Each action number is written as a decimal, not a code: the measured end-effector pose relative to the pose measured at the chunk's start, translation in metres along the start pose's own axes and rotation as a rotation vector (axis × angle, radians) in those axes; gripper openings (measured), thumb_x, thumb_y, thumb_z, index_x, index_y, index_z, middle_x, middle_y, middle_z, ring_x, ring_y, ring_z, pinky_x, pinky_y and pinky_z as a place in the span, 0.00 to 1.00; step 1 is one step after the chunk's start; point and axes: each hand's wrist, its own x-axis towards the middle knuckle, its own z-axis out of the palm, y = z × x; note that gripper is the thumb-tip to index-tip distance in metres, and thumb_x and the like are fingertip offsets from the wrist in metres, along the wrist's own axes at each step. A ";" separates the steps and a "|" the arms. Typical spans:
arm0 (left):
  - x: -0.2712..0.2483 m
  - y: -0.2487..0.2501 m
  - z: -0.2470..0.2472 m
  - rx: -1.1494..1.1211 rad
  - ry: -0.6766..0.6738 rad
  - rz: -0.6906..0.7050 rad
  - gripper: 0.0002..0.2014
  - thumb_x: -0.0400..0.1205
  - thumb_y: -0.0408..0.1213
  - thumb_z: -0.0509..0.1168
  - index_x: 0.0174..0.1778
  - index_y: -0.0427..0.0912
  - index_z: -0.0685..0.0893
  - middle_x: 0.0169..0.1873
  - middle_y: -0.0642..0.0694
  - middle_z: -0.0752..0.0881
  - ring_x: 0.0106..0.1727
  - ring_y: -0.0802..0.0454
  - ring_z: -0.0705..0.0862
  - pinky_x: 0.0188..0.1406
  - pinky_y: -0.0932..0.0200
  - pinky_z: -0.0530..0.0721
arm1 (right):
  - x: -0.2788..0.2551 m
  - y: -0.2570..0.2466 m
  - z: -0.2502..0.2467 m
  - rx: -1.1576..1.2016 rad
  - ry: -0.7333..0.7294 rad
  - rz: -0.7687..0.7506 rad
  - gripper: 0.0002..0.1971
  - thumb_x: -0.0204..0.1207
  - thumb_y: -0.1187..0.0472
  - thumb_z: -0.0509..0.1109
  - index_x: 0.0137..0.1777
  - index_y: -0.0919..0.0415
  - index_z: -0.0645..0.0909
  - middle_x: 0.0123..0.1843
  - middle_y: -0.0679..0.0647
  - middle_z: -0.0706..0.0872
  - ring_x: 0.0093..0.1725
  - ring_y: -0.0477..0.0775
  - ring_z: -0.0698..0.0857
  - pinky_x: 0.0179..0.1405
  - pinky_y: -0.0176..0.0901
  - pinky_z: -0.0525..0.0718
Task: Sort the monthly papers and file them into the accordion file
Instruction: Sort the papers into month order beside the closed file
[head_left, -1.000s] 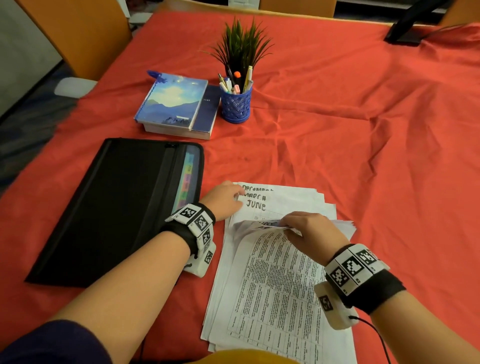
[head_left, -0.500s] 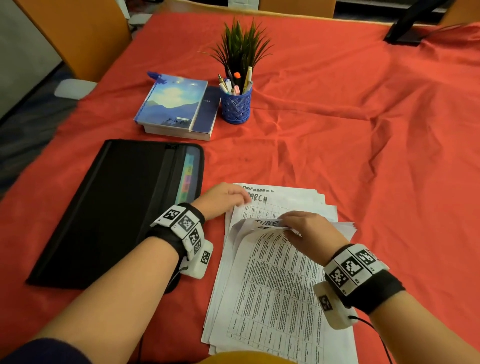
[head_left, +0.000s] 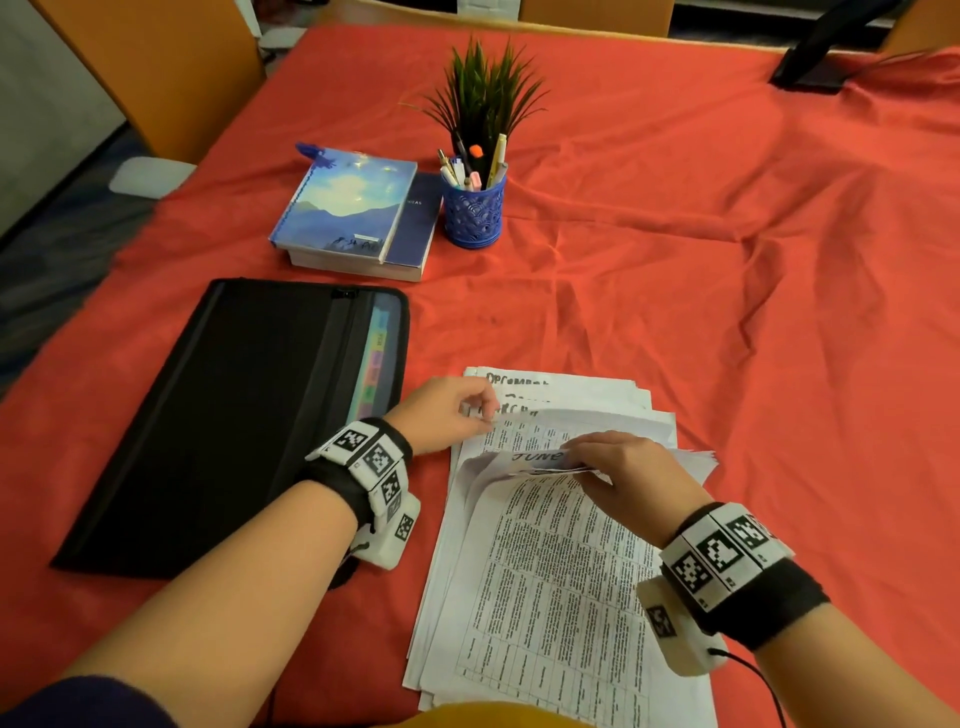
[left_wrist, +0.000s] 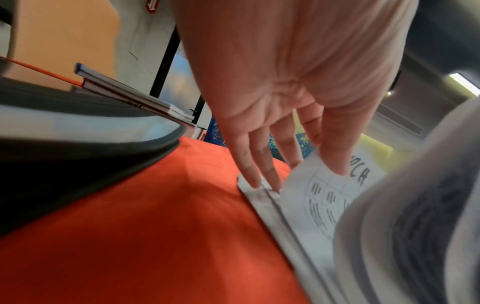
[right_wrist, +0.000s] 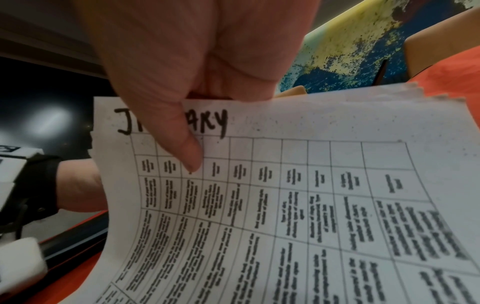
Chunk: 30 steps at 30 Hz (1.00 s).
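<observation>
A stack of printed monthly papers (head_left: 561, 597) lies on the red cloth in front of me. My right hand (head_left: 587, 465) grips a bundle of upper sheets bent up off the stack. Its thumb (right_wrist: 187, 152) lies on the JANUARY sheet (right_wrist: 285, 185), and a JUNE sheet (head_left: 535, 457) is at the back of the bundle. My left hand (head_left: 480, 410) pinches the raised top-left corner of the MARCH sheet (left_wrist: 332, 193), its other fingertips (left_wrist: 253, 181) resting on the stack's edge. The black accordion file (head_left: 234, 415) lies flat to the left, coloured tabs (head_left: 376, 358) showing along its right side.
Two stacked books (head_left: 353, 213) sit behind the file. A blue pen cup (head_left: 472, 213) and a small green plant (head_left: 483, 98) stand beside them. Orange chairs (head_left: 156, 67) stand at the far edge, and a black object (head_left: 826, 57) rests at the far right corner.
The JUNE sheet, flat on the stack before, has been turned up into the right hand's bundle. My left hand drew back slightly and now lifts the MARCH sheet's corner.
</observation>
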 end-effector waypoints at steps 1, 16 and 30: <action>-0.004 -0.003 0.002 -0.011 -0.025 -0.006 0.14 0.74 0.30 0.71 0.32 0.55 0.78 0.44 0.47 0.87 0.38 0.62 0.77 0.48 0.57 0.78 | -0.001 -0.001 -0.001 -0.006 0.001 -0.007 0.12 0.61 0.74 0.73 0.41 0.59 0.87 0.42 0.51 0.90 0.40 0.55 0.89 0.35 0.46 0.88; -0.004 -0.004 0.014 0.285 -0.033 -0.062 0.05 0.78 0.39 0.69 0.48 0.47 0.87 0.73 0.48 0.73 0.76 0.48 0.63 0.74 0.57 0.57 | -0.004 -0.001 -0.003 -0.016 -0.004 -0.039 0.10 0.60 0.70 0.69 0.39 0.59 0.87 0.40 0.50 0.90 0.38 0.55 0.89 0.32 0.46 0.88; -0.019 -0.005 0.016 0.385 0.099 0.158 0.10 0.81 0.36 0.66 0.53 0.41 0.90 0.70 0.48 0.78 0.73 0.49 0.72 0.71 0.60 0.66 | -0.006 -0.002 -0.005 -0.046 -0.006 -0.052 0.12 0.57 0.73 0.74 0.40 0.58 0.87 0.40 0.49 0.90 0.38 0.52 0.89 0.33 0.39 0.86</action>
